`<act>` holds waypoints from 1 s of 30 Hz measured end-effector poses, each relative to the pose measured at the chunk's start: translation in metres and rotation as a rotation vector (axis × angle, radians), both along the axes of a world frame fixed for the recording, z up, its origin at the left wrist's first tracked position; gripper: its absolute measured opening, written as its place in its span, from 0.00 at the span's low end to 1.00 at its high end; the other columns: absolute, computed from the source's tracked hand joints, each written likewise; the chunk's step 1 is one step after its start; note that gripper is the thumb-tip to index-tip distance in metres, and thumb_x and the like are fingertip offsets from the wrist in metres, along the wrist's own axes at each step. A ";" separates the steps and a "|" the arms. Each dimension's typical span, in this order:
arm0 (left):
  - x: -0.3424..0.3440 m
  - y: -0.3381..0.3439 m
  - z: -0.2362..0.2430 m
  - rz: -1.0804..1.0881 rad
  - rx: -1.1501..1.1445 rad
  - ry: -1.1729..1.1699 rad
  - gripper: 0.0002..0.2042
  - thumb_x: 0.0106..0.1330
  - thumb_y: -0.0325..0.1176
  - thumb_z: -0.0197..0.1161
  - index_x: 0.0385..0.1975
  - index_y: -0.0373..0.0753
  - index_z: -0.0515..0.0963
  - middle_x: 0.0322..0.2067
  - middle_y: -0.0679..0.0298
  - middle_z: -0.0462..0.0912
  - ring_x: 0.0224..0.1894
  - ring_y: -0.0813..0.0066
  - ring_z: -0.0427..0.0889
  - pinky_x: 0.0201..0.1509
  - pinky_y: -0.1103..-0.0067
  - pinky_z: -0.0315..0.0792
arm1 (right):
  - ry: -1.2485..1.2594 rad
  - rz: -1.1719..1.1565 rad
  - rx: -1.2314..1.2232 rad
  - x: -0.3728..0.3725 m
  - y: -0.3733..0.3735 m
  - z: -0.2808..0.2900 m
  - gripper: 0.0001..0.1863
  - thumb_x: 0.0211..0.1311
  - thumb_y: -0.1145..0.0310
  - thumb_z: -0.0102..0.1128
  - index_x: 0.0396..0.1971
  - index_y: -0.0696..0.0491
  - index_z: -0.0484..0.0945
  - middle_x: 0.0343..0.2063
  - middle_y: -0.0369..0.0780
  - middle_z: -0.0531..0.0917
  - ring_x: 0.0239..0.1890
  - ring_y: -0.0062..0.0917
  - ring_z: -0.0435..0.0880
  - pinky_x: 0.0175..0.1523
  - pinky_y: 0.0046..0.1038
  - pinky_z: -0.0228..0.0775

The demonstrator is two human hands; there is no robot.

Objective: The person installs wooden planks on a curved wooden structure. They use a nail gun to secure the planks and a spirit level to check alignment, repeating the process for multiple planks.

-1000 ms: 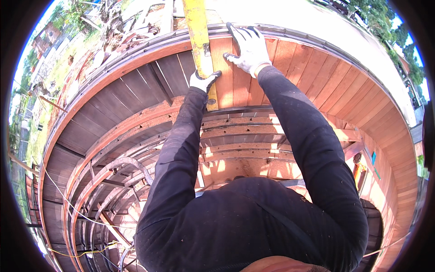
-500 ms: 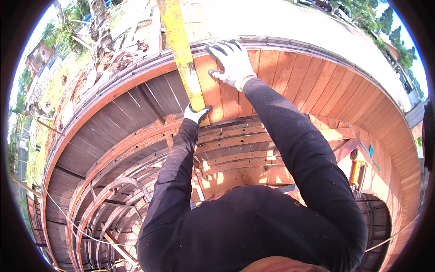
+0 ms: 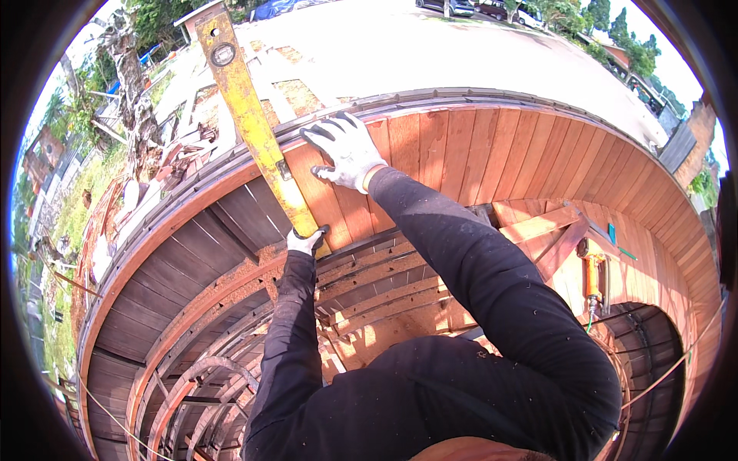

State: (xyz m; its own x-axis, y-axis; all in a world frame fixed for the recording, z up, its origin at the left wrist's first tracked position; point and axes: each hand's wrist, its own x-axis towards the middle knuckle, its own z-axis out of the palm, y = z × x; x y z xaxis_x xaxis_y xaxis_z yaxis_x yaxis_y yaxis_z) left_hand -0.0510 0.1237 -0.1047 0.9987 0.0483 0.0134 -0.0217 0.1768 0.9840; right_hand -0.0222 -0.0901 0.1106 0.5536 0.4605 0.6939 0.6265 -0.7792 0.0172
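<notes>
A long, worn yellow spirit level (image 3: pixel 254 123) lies tilted across the curved wooden rim (image 3: pixel 200 192), its upper end sticking out past it. My left hand (image 3: pixel 306 241), in a white and dark glove, grips the level at its lower end. My right hand (image 3: pixel 346 157), gloved alike, rests with fingers spread just right of the level, on the top of the reddish planks (image 3: pixel 469 154) by the rim. Darker, weathered planks (image 3: pixel 169 273) run on to the left of the level.
Curved ribs and beams (image 3: pixel 223 284) fill the space below my arms. A yellow tool (image 3: pixel 593 273) hangs at the right beside a dark arched opening (image 3: pixel 646 353). Cords cross the lower sides. Outside are a tree trunk (image 3: pixel 127 77), scrap boards (image 3: pixel 192 146), pale ground and parked cars (image 3: pixel 453 6).
My view has shifted, so the rim, level and both hands sit lower and further left. More of the level's top end shows. My hands keep roughly the same places on level and planks.
</notes>
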 end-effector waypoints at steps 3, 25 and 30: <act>0.002 0.004 -0.006 0.010 0.028 0.003 0.13 0.50 0.22 0.75 0.31 0.35 0.76 0.22 0.64 0.79 0.18 0.76 0.76 0.21 0.79 0.70 | 0.024 0.003 -0.036 -0.002 0.001 0.003 0.37 0.54 0.48 0.63 0.64 0.45 0.66 0.60 0.42 0.70 0.66 0.36 0.62 0.73 0.44 0.44; -0.003 -0.001 0.001 0.075 0.068 -0.008 0.14 0.48 0.28 0.78 0.26 0.38 0.75 0.19 0.70 0.76 0.17 0.82 0.72 0.21 0.81 0.66 | -0.001 0.020 -0.002 -0.001 0.001 0.001 0.35 0.54 0.48 0.63 0.61 0.45 0.68 0.59 0.41 0.71 0.66 0.36 0.63 0.73 0.45 0.44; -0.006 -0.004 0.008 0.058 0.048 -0.014 0.14 0.48 0.27 0.78 0.27 0.37 0.75 0.20 0.70 0.77 0.17 0.82 0.72 0.21 0.81 0.66 | 0.007 0.025 0.001 0.000 -0.001 0.001 0.35 0.53 0.48 0.63 0.61 0.45 0.68 0.59 0.41 0.71 0.65 0.36 0.63 0.73 0.45 0.44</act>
